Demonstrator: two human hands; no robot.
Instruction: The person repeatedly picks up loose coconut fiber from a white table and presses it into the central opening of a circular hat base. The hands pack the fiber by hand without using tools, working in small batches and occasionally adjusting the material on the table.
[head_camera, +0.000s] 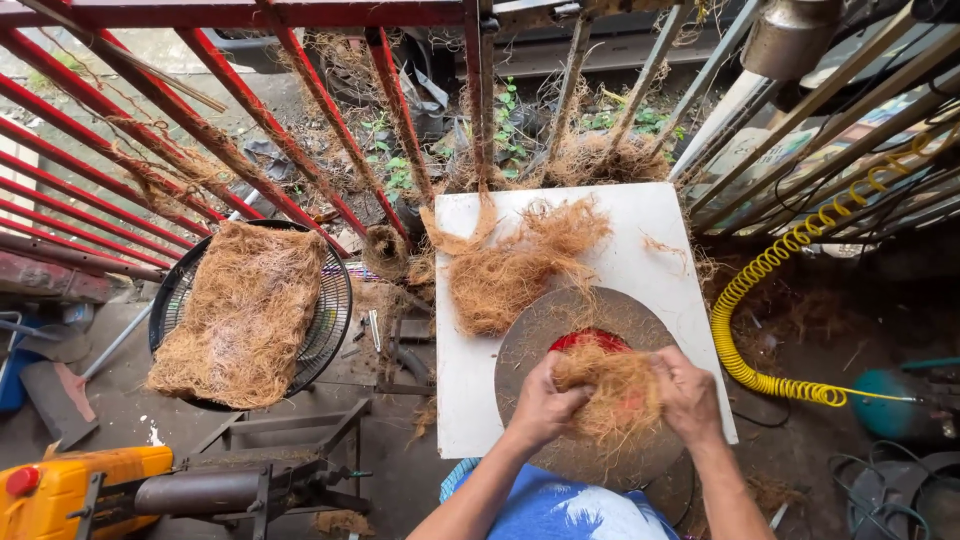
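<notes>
Outdoors by red railings (250, 110), a white table (660, 250) carries a round metal disc (530, 340) with a red centre. Left hand (545, 405) and right hand (688, 392) both pinch a clump of brown fibre (618, 390) over the disc. A loose fibre pile (515, 265) lies just behind; a fibre mat (245, 310) rests on a fan grille (335, 300)

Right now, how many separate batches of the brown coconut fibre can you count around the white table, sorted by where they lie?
Fibre clump between the left hand and right hand: 1
Loose fibre pile on the white table: 1
Flat fibre mat on the round fan grille: 1
Total: 3
</notes>
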